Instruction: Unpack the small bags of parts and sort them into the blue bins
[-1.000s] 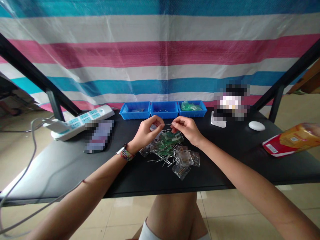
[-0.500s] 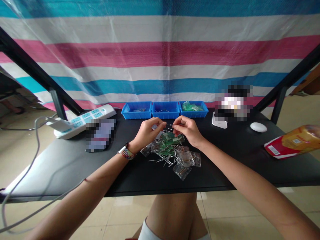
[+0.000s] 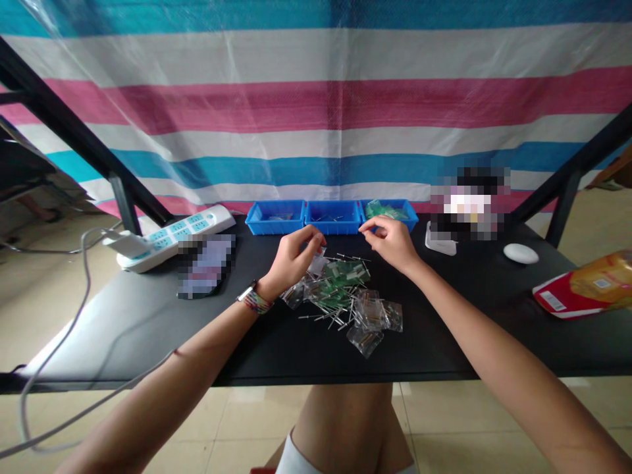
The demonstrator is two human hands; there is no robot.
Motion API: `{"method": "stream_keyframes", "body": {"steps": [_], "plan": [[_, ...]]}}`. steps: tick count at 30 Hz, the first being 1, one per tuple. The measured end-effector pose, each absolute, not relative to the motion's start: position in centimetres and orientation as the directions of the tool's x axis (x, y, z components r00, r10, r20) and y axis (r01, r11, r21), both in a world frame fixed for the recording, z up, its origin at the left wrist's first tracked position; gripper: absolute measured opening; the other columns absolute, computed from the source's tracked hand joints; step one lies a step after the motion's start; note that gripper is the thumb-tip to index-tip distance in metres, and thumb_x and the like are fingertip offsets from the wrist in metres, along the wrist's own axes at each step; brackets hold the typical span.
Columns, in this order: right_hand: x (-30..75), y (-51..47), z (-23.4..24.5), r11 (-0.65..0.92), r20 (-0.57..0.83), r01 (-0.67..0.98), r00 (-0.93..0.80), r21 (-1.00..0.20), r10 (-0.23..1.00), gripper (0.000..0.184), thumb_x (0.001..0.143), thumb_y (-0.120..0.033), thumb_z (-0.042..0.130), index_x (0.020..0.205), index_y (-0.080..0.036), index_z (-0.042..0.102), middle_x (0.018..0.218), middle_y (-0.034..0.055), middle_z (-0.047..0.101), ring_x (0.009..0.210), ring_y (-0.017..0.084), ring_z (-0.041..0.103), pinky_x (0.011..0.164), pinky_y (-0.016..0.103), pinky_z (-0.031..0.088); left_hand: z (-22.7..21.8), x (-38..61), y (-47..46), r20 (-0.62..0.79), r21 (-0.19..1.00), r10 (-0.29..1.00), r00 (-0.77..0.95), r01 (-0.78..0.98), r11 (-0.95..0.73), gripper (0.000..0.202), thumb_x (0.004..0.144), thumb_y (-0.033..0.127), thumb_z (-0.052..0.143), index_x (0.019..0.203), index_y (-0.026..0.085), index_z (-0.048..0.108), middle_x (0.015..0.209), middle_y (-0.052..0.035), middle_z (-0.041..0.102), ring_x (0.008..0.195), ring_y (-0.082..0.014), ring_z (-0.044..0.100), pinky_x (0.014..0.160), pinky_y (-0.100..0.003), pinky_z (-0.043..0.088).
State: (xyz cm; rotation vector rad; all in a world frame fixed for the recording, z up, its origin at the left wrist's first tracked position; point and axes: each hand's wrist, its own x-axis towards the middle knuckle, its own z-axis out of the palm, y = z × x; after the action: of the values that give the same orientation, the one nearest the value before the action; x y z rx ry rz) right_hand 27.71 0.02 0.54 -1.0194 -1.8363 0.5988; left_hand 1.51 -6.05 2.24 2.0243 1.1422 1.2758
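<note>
A pile of small clear bags and loose thin metal-legged parts (image 3: 345, 296) lies on the black table (image 3: 469, 316). My left hand (image 3: 293, 257) hovers over the pile's left edge, fingers pinched on a small clear bag. My right hand (image 3: 388, 240) is raised toward the right blue bin (image 3: 390, 212), fingers pinched together on something too small to make out. Three blue bins stand in a row at the table's back: left bin (image 3: 276, 217), middle bin (image 3: 333, 216), and the right one holding green parts.
A white power strip (image 3: 172, 236) with a cable lies at the back left. A white round object (image 3: 521, 253) and a red-orange packet (image 3: 582, 286) sit on the right. Black frame posts rise on both sides. A striped tarp hangs behind.
My hands, pinched close together over the pile before, have separated. The right hand has moved back and right toward the right blue bin.
</note>
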Motion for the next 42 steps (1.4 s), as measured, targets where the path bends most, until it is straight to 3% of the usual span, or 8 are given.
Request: {"method": "stream_keyframes", "body": {"steps": [4, 9, 14, 18, 21, 25, 32, 42], "plan": [[27.8, -1.2, 0.0, 0.600, 0.339, 0.528, -0.512, -0.601, 0.790, 0.014, 0.083, -0.012, 0.072, 0.088, -0.021, 0.082, 0.089, 0.0029, 0.076, 0.064, 0.013, 0.058, 0.064, 0.029, 0.044, 2.2, 1.6, -6.1, 0.486, 0.734, 0.839, 0.245, 0.407, -0.544, 0.039, 0.111, 0.046, 0.053, 0.086, 0.019, 0.067, 0.081, -0.0034, 0.070, 0.076, -0.0170, 0.065, 0.073, -0.029, 0.048], [27.2, -1.8, -0.4, 0.606, 0.279, 0.610, -0.549, -0.511, 0.788, 0.026, 0.081, -0.002, 0.068, 0.093, -0.021, 0.082, 0.088, 0.0020, 0.072, 0.072, 0.015, 0.061, 0.067, 0.029, 0.041, 2.1, 1.6, -6.1, 0.493, 0.729, 0.834, 0.248, 0.406, -0.551, 0.038, 0.112, 0.044, 0.052, 0.087, 0.019, 0.067, 0.081, -0.0031, 0.070, 0.076, -0.0164, 0.064, 0.073, -0.029, 0.047], [27.5, -1.6, 0.1, 0.594, 0.367, 0.517, -0.479, -0.616, 0.797, 0.025, 0.080, -0.003, 0.067, 0.091, -0.020, 0.082, 0.086, 0.0014, 0.065, 0.068, 0.013, 0.057, 0.069, 0.030, 0.044, 2.1, 1.6, -6.0, 0.489, 0.718, 0.833, 0.258, 0.423, -0.553, 0.041, 0.112, 0.046, 0.051, 0.087, 0.019, 0.067, 0.080, -0.0030, 0.070, 0.076, -0.0168, 0.065, 0.073, -0.029, 0.048], [27.0, -1.8, 0.5, 0.402, 0.304, 0.232, -0.365, -0.886, 0.880, 0.003, 0.083, -0.021, 0.075, 0.086, -0.020, 0.077, 0.079, 0.0013, 0.069, 0.063, 0.015, 0.060, 0.062, 0.031, 0.047, 2.2, 1.6, -6.0, 0.486, 0.707, 0.830, 0.274, 0.436, -0.557, 0.038, 0.111, 0.045, 0.053, 0.088, 0.018, 0.069, 0.081, -0.0037, 0.072, 0.077, -0.0174, 0.066, 0.074, -0.030, 0.049], [26.0, -2.4, 0.6, 0.222, 0.203, 0.016, -0.344, -0.975, 0.917, 0.022, 0.081, -0.039, 0.085, 0.087, -0.021, 0.075, 0.072, 0.0005, 0.070, 0.060, 0.017, 0.064, 0.057, 0.031, 0.050, 2.2, 1.8, -5.9, 0.495, 0.692, 0.811, 0.311, 0.425, -0.584, 0.029, 0.108, 0.043, 0.061, 0.097, 0.018, 0.072, 0.090, -0.0050, 0.075, 0.083, -0.0182, 0.069, 0.077, -0.030, 0.052], [24.8, -3.4, 0.6, 0.156, 0.181, -0.101, -0.333, -0.983, 0.925, 0.038, 0.072, -0.047, 0.096, 0.084, -0.020, 0.073, 0.068, -0.0004, 0.071, 0.056, 0.015, 0.064, 0.057, 0.030, 0.052, 1.9, 1.9, -5.8, 0.532, 0.666, 0.767, 0.358, 0.383, -0.640, 0.020, 0.104, 0.037, 0.068, 0.103, 0.018, 0.074, 0.095, -0.0053, 0.077, 0.084, -0.0171, 0.069, 0.079, -0.029, 0.055], [24.6, -3.9, 0.8, 0.125, 0.155, -0.115, -0.309, -0.986, 0.938, 0.040, 0.072, -0.051, 0.097, 0.084, -0.020, 0.073, 0.070, -0.0010, 0.071, 0.057, 0.013, 0.064, 0.059, 0.029, 0.053, 1.9, 1.9, -5.8, 0.557, 0.651, 0.753, 0.351, 0.379, -0.658, 0.014, 0.102, 0.031, 0.071, 0.098, 0.017, 0.073, 0.092, -0.0049, 0.076, 0.081, -0.0156, 0.068, 0.077, -0.028, 0.055], [24.4, -4.3, 0.9, 0.183, 0.214, -0.128, -0.297, -0.975, 0.930, 0.035, 0.074, -0.045, 0.094, 0.085, -0.020, 0.071, 0.077, -0.0014, 0.070, 0.060, 0.013, 0.065, 0.060, 0.029, 0.054, 1.9, 1.8, -5.8, 0.492, 0.676, 0.809, 0.322, 0.444, -0.588, 0.037, 0.110, 0.041, 0.060, 0.083, 0.018, 0.070, 0.078, -0.0021, 0.072, 0.072, -0.0147, 0.064, 0.066, -0.026, 0.047]]}}
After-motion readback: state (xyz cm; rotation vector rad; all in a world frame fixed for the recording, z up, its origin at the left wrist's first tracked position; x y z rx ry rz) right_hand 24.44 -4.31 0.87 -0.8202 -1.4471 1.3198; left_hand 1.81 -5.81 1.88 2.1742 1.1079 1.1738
